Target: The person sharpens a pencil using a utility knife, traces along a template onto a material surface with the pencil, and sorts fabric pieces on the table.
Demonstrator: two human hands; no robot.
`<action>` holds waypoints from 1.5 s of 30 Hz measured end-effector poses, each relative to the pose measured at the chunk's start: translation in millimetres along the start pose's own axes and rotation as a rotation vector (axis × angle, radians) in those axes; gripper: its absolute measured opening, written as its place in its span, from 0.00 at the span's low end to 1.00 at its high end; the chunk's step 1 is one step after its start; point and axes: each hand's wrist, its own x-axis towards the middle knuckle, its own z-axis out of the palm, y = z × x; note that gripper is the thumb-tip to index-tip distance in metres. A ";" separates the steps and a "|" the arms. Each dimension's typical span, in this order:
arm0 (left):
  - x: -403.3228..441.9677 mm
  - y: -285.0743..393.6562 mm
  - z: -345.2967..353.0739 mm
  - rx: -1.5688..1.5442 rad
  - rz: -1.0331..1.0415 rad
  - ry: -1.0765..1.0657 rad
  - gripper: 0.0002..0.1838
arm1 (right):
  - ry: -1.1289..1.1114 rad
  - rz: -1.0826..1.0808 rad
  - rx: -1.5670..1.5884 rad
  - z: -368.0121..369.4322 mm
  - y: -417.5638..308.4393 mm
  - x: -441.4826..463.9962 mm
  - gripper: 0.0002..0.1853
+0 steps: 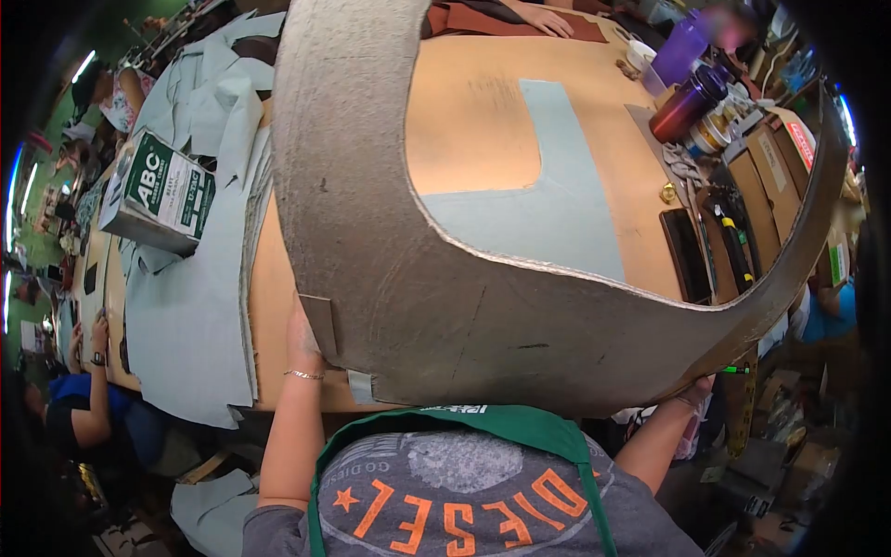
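Note:
A large, curved grey-brown sheet (399, 278), like a stiff pattern board with a wide U-shaped cut-out, is raised in front of me above the table. My left hand (303, 336) grips its lower left edge, the fingers hidden behind it. At the lower right edge my right hand (698, 388) also holds the sheet, its fingers only partly visible. A small bright green item (735, 369) shows beside that hand; I cannot tell whether it is held. Through the cut-out, a pale blue-grey L-shaped piece (577, 186) lies flat on the tan tabletop (464, 121).
An ABC cement can (162, 195) stands on stacked pale blue-grey sheets (190, 306) at left. A dark red flask (689, 104), a purple jug (676, 56), a black-yellow cutter (733, 246) and boxes line the right. Another person's hand (548, 20) rests on brown material at the far edge.

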 end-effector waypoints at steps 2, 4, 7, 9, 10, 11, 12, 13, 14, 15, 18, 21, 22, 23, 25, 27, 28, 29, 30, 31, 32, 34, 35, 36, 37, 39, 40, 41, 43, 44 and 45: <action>4.7 -0.4 -11.9 -0.034 -0.069 0.069 0.21 | 0.000 -0.005 0.003 2.9 1.0 8.4 0.40; 5.0 2.4 -31.9 0.706 0.323 0.099 0.22 | 0.023 -0.005 -0.003 -2.7 4.7 22.1 0.37; -14.2 30.4 -46.6 1.218 0.432 0.290 0.25 | 0.064 0.041 -0.043 11.8 14.1 62.1 0.25; -21.2 43.6 -61.0 1.295 0.467 0.402 0.27 | 0.116 0.215 -0.177 12.5 26.5 97.5 0.19; -19.4 40.5 -75.2 1.309 0.551 0.422 0.29 | 0.146 0.260 -0.265 16.9 35.3 116.2 0.18; -23.3 38.1 -86.7 1.324 0.637 0.438 0.30 | 0.163 0.307 -0.353 11.9 43.2 129.7 0.15; -31.4 37.3 -88.4 1.341 0.640 0.460 0.30 | 0.165 0.321 -0.732 12.6 49.7 140.1 0.13; -37.0 35.6 -83.8 1.355 0.644 0.476 0.31 | 0.167 0.310 -1.116 16.4 54.3 150.2 0.13; -41.3 34.5 -78.3 1.367 0.651 0.482 0.32 | 0.177 0.275 -1.503 19.6 57.4 158.3 0.13; -47.1 35.3 -72.4 1.353 0.561 0.511 0.32 | 0.190 0.219 -1.552 30.4 57.9 160.1 0.14; -62.9 38.9 -64.0 1.317 0.376 0.546 0.31 | 0.214 0.060 -1.632 60.0 61.9 154.2 0.15; -74.0 41.6 -68.4 1.332 0.335 0.544 0.30 | 0.129 -0.009 -1.671 74.4 85.8 139.8 0.15; -77.3 43.6 -69.5 1.339 0.324 0.549 0.29 | 0.142 -0.042 -1.726 79.8 96.6 130.6 0.14; -78.9 44.3 -70.7 1.346 0.312 0.556 0.29 | 0.152 -0.076 -1.780 81.3 111.6 121.5 0.14; -78.3 44.2 -74.5 1.358 0.297 0.518 0.27 | 0.144 -0.095 -1.850 92.4 119.8 113.0 0.12; -78.7 44.2 -79.6 1.338 0.265 0.480 0.26 | 0.125 -0.059 -1.811 92.3 118.4 115.0 0.12; -77.7 44.9 -82.1 1.312 0.246 0.458 0.25 | 0.120 -0.042 -1.791 91.3 118.2 115.9 0.12; -76.5 45.5 -83.8 1.284 0.227 0.435 0.24 | 0.117 -0.036 -1.781 90.9 118.3 116.2 0.12; -76.1 47.4 -84.1 1.275 0.207 0.434 0.24 | 0.114 -0.031 -1.772 90.4 118.2 116.6 0.12; -76.3 50.4 -83.4 1.266 0.187 0.432 0.24 | 0.113 -0.026 -1.765 89.8 117.9 116.6 0.12; -75.7 52.1 -83.0 1.256 0.166 0.428 0.24 | 0.113 -0.042 -1.772 88.9 118.0 116.4 0.12; -71.8 54.0 -83.0 1.249 0.166 0.409 0.25 | 0.117 -0.074 -1.785 88.3 119.6 116.4 0.12; -69.2 55.3 -82.8 1.248 0.167 0.397 0.25 | 0.119 -0.073 -1.784 88.9 119.8 116.5 0.12; -65.5 56.1 -81.5 1.249 0.186 0.382 0.25 | 0.124 -0.072 -1.783 89.8 119.9 116.8 0.12; -61.3 56.8 -79.1 1.252 0.206 0.366 0.26 | 0.132 -0.069 -1.782 90.1 119.8 116.7 0.12; -53.6 57.9 -75.1 1.262 0.248 0.341 0.25 | 0.140 -0.065 -1.763 87.5 120.9 116.6 0.12; -49.3 57.7 -73.3 1.267 0.269 0.332 0.25 | 0.143 -0.064 -1.753 86.2 121.7 117.2 0.12; -45.1 56.5 -71.7 1.271 0.291 0.323 0.24 | 0.139 -0.079 -1.748 84.2 123.2 117.3 0.12; -34.5 49.2 -76.8 1.248 0.363 0.289 0.22 | 0.133 -0.109 -1.740 81.9 124.1 117.1 0.12; -30.5 47.0 -77.2 1.236 0.398 0.270 0.22 | 0.136 -0.110 -1.755 80.8 123.5 117.3 0.12; -28.2 47.2 -74.1 1.215 0.437 0.254 0.20 | 0.138 -0.110 -1.769 82.4 123.1 117.4 0.12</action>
